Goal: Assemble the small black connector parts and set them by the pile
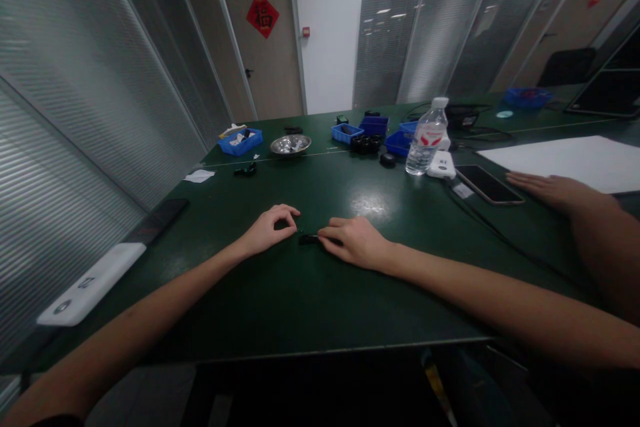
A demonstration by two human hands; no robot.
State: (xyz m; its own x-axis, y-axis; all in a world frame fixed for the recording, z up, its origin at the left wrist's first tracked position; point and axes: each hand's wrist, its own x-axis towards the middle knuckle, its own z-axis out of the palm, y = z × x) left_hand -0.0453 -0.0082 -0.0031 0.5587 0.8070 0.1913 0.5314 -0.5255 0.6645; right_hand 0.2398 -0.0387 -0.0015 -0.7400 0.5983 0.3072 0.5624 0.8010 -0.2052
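Observation:
Both my hands rest on the dark green table (310, 293) near its middle. My left hand (267, 230) has thumb and forefinger curled into a pinch, and what they hold is too small to make out. My right hand (353, 240) lies palm down with its fingertips pressed on a small black part (309, 239) lying on the table. The two hands sit a few centimetres apart, with the black part between them.
Another person's hand (547, 188) lies flat at the right, beside a phone (489, 184) and white sheet (570, 159). A water bottle (426, 137), blue bins (240, 141), a metal bowl (291, 145) and black parts (366, 143) stand farther back. A white device (93, 283) lies left.

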